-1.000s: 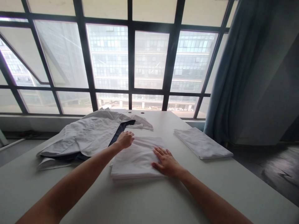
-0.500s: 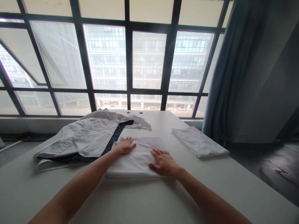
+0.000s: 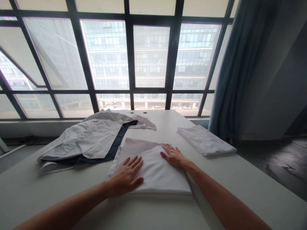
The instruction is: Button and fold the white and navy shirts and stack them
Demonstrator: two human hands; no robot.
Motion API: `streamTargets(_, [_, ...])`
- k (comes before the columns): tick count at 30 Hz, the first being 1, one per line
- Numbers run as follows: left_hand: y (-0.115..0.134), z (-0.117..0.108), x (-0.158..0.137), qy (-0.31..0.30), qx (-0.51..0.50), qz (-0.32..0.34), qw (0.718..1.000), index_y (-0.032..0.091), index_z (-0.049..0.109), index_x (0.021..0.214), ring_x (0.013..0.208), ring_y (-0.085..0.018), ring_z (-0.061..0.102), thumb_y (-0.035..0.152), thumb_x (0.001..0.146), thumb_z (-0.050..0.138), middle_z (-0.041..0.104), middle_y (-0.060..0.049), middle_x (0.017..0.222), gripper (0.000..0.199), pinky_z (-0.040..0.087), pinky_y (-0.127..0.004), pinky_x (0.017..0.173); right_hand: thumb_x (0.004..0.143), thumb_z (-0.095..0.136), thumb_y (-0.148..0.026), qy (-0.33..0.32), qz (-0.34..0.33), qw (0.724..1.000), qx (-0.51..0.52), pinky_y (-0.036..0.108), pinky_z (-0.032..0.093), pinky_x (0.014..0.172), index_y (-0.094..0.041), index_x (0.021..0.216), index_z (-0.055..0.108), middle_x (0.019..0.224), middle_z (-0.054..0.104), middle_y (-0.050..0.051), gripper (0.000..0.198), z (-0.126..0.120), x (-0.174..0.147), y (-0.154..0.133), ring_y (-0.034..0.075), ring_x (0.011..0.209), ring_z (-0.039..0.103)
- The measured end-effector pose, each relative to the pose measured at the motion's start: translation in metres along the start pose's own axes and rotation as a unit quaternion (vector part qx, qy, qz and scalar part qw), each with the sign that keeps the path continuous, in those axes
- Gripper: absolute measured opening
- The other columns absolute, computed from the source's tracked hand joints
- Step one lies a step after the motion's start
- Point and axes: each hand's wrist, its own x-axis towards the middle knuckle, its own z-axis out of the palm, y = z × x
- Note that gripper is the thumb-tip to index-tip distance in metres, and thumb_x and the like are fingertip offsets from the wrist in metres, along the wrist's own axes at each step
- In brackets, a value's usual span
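At far left, a tilted pane [image 3: 21, 54] stands out from the dark-framed window [image 3: 150, 57] that spans the background. Below it, a loose, wrinkled heap of white garments [image 3: 83, 135] lies on the white tabletop [image 3: 144, 212], with a navy strip [image 3: 116, 143] along its right and near edges. Next comes the left hand [image 3: 127, 175], palm down on the near left part of a folded white cloth [image 3: 153, 172], its fingers slightly spread and the thumb held away from them. The cloth lies flat near the middle of the tabletop, just right of the heap, with a crumpled layer showing at its left edge. The right hand [image 3: 174, 156] rests palm down on the cloth's far right part, fingers extended and close together, thumb apart. Farther right, near the tabletop's edge, lies a second folded white cloth [image 3: 207, 140], apart from the first. Beyond it hangs a blue-grey curtain [image 3: 230, 80], above a dark floor [image 3: 254, 163].
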Motion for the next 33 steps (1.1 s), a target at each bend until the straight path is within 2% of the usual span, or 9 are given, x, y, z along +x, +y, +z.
streamTargets(7, [-0.007,0.002,-0.007,0.024,-0.003,-0.017,1.000,0.028,0.026,0.155,0.150,-0.027,0.014,0.066,0.096,0.026,0.020,-0.005,0.161,0.070,0.012,-0.050,0.121,0.092,0.023,-0.071,0.021,0.074,0.997,-0.022,0.051,0.007,0.119,-0.018,0.156,0.021,0.163,0.018,0.009,0.083,-0.004,0.003,0.008,0.025,0.150,0.015])
streamTargets(11, [-0.044,0.000,0.006,0.050,0.032,-0.078,0.995,0.028,0.033,0.152,0.149,-0.027,0.020,0.060,0.099,0.027,0.024,-0.006,0.160,0.063,0.016,-0.051,0.120,0.095,0.027,-0.066,0.050,0.125,0.987,-0.088,0.055,0.010,0.117,-0.013,0.141,0.050,0.147,0.048,0.018,0.074,-0.016,-0.005,-0.003,0.031,0.136,0.043])
streamTargets(15, [-0.087,-0.013,0.025,0.077,0.097,-0.202,0.972,0.022,0.044,0.147,0.148,-0.032,0.021,0.045,0.100,0.036,0.031,-0.011,0.158,0.053,0.012,-0.058,0.118,0.095,0.041,-0.057,0.053,0.184,0.967,-0.167,0.051,0.037,0.101,-0.007,0.115,0.070,0.116,0.068,0.025,0.061,-0.028,-0.014,-0.026,0.034,0.110,0.064])
streamTargets(18, [-0.083,-0.020,0.033,0.104,0.131,-0.228,0.959,0.018,0.049,0.143,0.148,-0.034,0.020,0.035,0.099,0.037,0.030,-0.014,0.158,0.049,0.008,-0.061,0.117,0.094,0.049,-0.043,0.036,0.213,0.958,-0.186,0.045,0.049,0.080,-0.008,0.110,0.073,0.113,0.069,0.026,0.045,-0.030,-0.022,-0.039,0.035,0.103,0.067])
streamTargets(22, [-0.037,-0.009,0.028,0.021,0.037,-0.142,0.989,0.023,0.038,0.150,0.148,-0.033,0.021,0.055,0.099,0.027,0.027,-0.011,0.159,0.061,0.021,-0.061,0.114,0.085,0.062,-0.031,-0.031,0.149,0.972,-0.178,0.041,0.051,0.074,-0.015,0.092,0.077,0.099,0.074,0.020,0.024,-0.039,-0.045,-0.047,0.033,0.095,0.070])
streamTargets(24, [-0.017,-0.003,0.022,-0.016,-0.010,-0.092,0.996,0.023,0.029,0.154,0.149,-0.034,0.013,0.066,0.096,0.025,0.019,-0.011,0.161,0.073,0.019,-0.061,0.115,0.079,0.067,-0.032,-0.106,0.112,0.975,-0.158,0.038,0.052,0.073,-0.016,0.078,0.077,0.085,0.075,0.017,0.019,-0.049,-0.059,-0.051,0.031,0.086,0.072])
streamTargets(26, [-0.007,-0.003,0.015,-0.022,-0.032,-0.054,0.998,0.022,0.024,0.156,0.150,-0.035,0.007,0.070,0.093,0.026,0.014,-0.010,0.162,0.078,0.015,-0.061,0.116,0.077,0.071,-0.039,-0.124,0.089,0.976,-0.156,0.037,0.052,0.074,-0.017,0.072,0.076,0.079,0.074,0.015,0.024,-0.057,-0.070,-0.056,0.030,0.082,0.071])
streamTargets(30, [-0.006,-0.008,0.004,-0.011,-0.072,0.015,0.997,0.028,0.024,0.156,0.150,-0.035,0.005,0.070,0.093,0.032,0.017,-0.006,0.162,0.076,0.012,-0.058,0.118,0.088,0.058,-0.049,0.077,0.018,0.988,-0.131,0.039,0.049,0.088,-0.018,0.098,0.075,0.102,0.074,0.017,0.036,-0.046,-0.072,-0.071,0.030,0.096,0.068])
streamTargets(33, [-0.013,-0.009,0.001,-0.006,-0.099,0.070,0.993,0.033,0.024,0.155,0.150,-0.031,0.008,0.068,0.092,0.038,0.020,-0.002,0.161,0.074,0.013,-0.051,0.121,0.093,0.047,-0.054,0.117,-0.125,0.984,-0.052,0.040,0.033,0.111,-0.018,0.131,0.060,0.136,0.060,0.014,0.054,-0.018,-0.054,-0.071,0.028,0.125,0.054])
